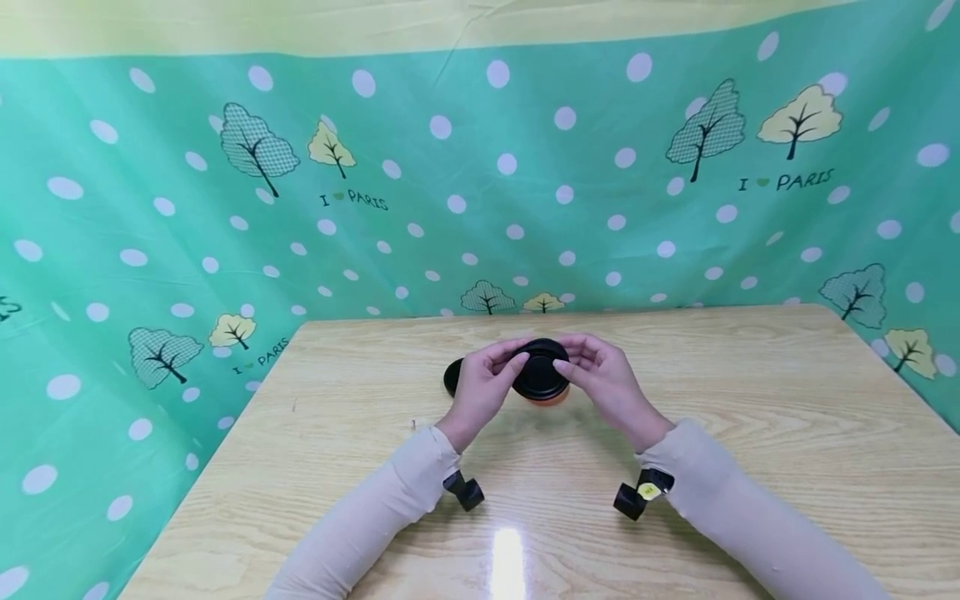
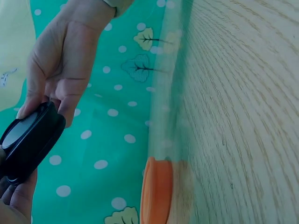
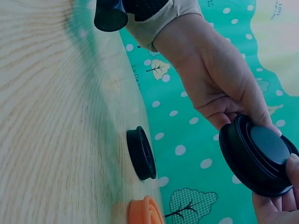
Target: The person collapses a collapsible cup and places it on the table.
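Between both hands, raised above the table, is a black round lid-like piece with stepped rings and a smooth flat centre. My left hand grips its left edge, thumb on the face and fingers behind. On the opposite edge, my right hand pinches it in the same way. The right wrist view shows the piece tilted, with a wide flange around it. Below it on the table sits an orange round ringed piece, mostly hidden in the head view. Another black round piece lies beside it, partly behind my left hand.
The pale wood-grain table reaches back to a green dotted cloth printed with trees. Black wrist cameras are strapped over both sleeves. A bright light reflection shows near the front.
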A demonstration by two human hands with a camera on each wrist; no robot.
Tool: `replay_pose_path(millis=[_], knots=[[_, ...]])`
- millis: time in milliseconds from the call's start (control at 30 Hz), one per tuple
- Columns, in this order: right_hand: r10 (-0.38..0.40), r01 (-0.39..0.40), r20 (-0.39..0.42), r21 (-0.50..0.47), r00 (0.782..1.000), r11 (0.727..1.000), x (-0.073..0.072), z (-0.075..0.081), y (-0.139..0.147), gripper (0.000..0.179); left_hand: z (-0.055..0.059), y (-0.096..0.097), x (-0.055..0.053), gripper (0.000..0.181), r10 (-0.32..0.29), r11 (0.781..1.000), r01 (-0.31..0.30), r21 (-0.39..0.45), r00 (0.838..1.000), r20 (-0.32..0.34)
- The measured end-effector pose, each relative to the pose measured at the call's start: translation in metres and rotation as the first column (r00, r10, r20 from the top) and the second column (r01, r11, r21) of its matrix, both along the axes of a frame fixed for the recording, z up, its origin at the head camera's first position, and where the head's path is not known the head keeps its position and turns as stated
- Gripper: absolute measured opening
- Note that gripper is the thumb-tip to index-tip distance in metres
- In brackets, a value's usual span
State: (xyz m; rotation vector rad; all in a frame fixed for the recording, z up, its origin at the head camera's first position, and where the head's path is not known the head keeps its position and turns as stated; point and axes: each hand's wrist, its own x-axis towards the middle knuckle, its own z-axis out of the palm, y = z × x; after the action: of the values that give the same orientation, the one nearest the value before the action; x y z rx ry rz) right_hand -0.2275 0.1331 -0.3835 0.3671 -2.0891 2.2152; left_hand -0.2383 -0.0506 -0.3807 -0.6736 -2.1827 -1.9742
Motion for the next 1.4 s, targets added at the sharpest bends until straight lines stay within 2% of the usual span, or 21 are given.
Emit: replay_pose_path(millis=[200, 267, 400, 567, 900, 1067, 1400], knots=[[-0.011, 0.011, -0.004, 0.025, 1.000, 1.000, -0.001, 0.000, 0.001, 0.035, 0.016, 0.000, 0.014, 0.029, -0.019, 1.000, 0.019, -0.020, 1.000, 0.024], [-0.019, 0.019, -0.008, 0.048, 1.000, 0.999, -0.001, -0.001, 0.002, 0.035, 0.017, 0.000, 0.014, 0.030, -0.028, 0.999, 0.029, -0.030, 0.999, 0.043], [-0.025, 0.023, 0.016, 0.096, 1.000, 0.995, -0.002, -0.002, 0.006, 0.033, 0.006, -0.002, 0.007, 0.032, -0.045, 0.997, 0.050, -0.053, 0.994, 0.099], [0.008, -0.011, 0.024, 0.123, 1.000, 0.992, -0.001, -0.004, 0.011, 0.033, -0.008, -0.007, -0.004, 0.033, -0.057, 0.993, 0.070, -0.091, 0.988, 0.143], [0.116, -0.111, -0.019, 0.171, 0.993, 0.979, 0.000, -0.010, 0.014, 0.031, -0.006, -0.016, 0.002, 0.028, -0.095, 0.986, 0.117, -0.121, 0.980, 0.175], [0.123, -0.118, -0.014, 0.183, 0.992, 0.976, -0.001, -0.010, 0.012, 0.030, -0.006, -0.015, -0.002, 0.026, -0.099, 0.984, 0.125, -0.123, 0.975, 0.198], [0.132, -0.130, -0.004, 0.164, 0.991, 0.978, -0.001, -0.010, 0.011, 0.031, -0.009, -0.015, -0.005, 0.025, -0.098, 0.984, 0.122, -0.133, 0.980, 0.172]])
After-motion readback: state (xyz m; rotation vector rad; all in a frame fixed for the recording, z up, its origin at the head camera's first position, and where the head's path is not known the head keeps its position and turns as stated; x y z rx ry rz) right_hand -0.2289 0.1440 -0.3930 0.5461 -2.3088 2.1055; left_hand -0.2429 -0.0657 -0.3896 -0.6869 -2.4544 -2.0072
